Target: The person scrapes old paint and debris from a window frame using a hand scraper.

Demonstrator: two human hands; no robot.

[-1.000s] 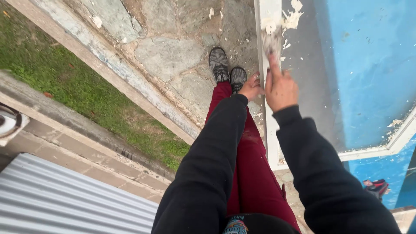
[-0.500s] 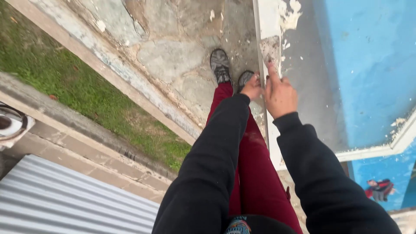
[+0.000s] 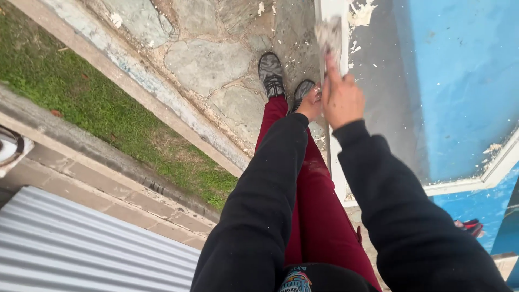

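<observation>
Right hand holds scraper pointing up the white frame.

A: The scraper blade at twelve o'clock is smeared by motion; its edge cannot be made out.

B: The left hand is mostly hidden behind the right hand, so its grip cannot be told.

A: The corrugated metal sheet at eight o'clock runs off the frame.

B: The red object at four o'clock is too small to identify.
</observation>
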